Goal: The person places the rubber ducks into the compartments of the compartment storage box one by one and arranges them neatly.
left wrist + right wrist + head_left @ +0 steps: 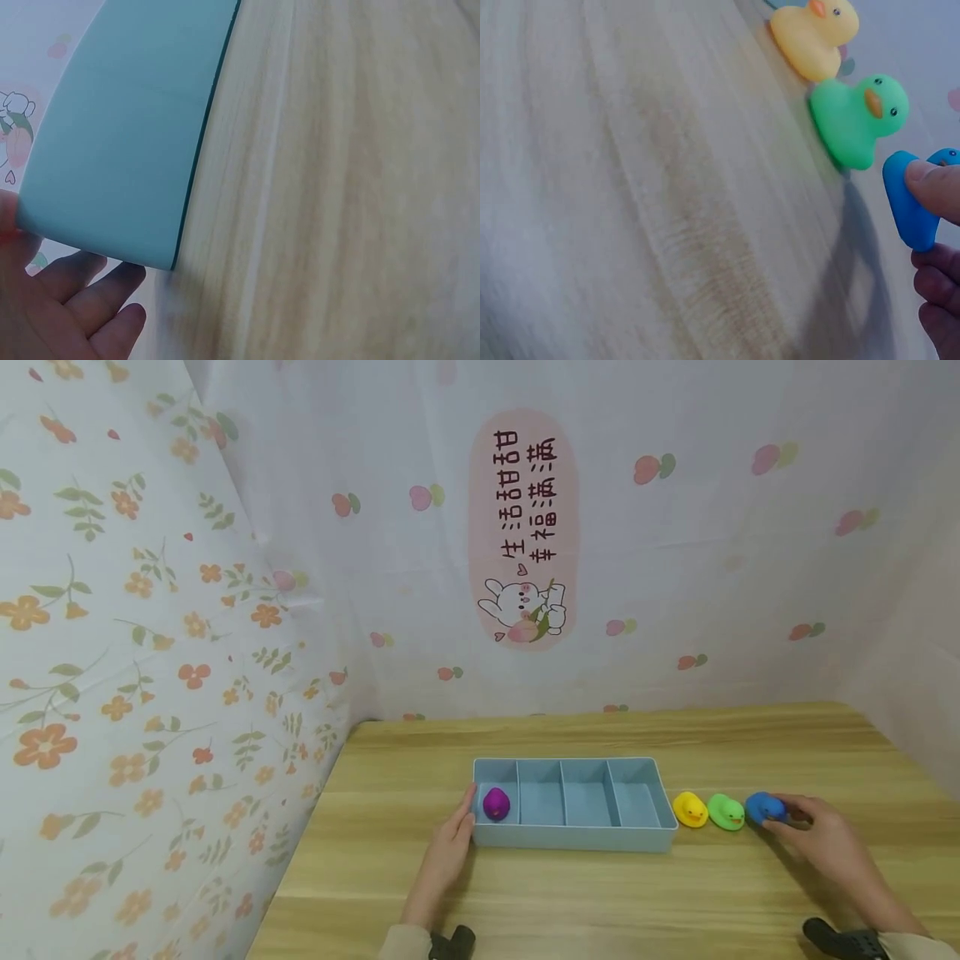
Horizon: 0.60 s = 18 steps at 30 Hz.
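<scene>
In the head view my right hand [821, 835] pinches a blue rubber duck [763, 807] at the right end of a short row. The right wrist view shows the thumb [939, 187] on the blue duck's side. Beside it sit a green rubber duck [726, 812] and a yellow rubber duck [690, 809]. My left hand [447, 852] touches the left end of a light blue divided box [573, 837], fingers resting against its end wall, as the left wrist view also shows. A purple rubber duck [496, 804] lies in the box's leftmost compartment; the other compartments hold nothing.
The box and ducks stand on a wood-grain table [585, 902]. A white curtain with fruit prints [420, 577] hangs behind the table, and a flowered cloth [150, 693] hangs along the left side. The yellow duck sits close to the box's right end.
</scene>
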Each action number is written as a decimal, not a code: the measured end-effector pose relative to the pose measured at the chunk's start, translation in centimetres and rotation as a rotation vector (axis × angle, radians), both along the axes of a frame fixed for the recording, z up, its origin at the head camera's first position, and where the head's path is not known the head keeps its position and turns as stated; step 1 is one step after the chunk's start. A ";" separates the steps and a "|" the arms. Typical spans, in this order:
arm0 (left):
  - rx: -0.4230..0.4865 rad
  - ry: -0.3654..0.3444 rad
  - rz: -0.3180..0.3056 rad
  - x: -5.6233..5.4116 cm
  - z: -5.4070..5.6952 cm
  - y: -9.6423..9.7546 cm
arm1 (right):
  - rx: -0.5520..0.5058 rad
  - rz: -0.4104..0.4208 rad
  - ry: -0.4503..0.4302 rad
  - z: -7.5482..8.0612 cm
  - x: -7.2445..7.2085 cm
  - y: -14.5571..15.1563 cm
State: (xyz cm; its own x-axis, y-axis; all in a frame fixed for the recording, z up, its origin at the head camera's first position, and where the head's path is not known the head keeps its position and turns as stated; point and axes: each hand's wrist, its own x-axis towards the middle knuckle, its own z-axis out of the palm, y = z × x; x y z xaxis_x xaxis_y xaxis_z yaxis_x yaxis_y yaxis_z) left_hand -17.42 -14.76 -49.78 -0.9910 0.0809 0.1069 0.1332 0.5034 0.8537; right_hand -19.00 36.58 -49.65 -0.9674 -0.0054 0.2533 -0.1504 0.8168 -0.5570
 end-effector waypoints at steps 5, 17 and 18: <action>0.001 -0.004 0.004 -0.1 0.0 0.1 | 0.009 -0.004 0.012 0.7 -0.2 0.1; -0.014 0.005 0.003 -0.2 -0.2 0.1 | 0.011 -0.030 -0.048 1.6 -0.2 -0.5; -0.016 0.007 0.005 -0.1 -0.2 0.1 | 0.010 -0.029 -0.053 1.7 -0.2 -0.5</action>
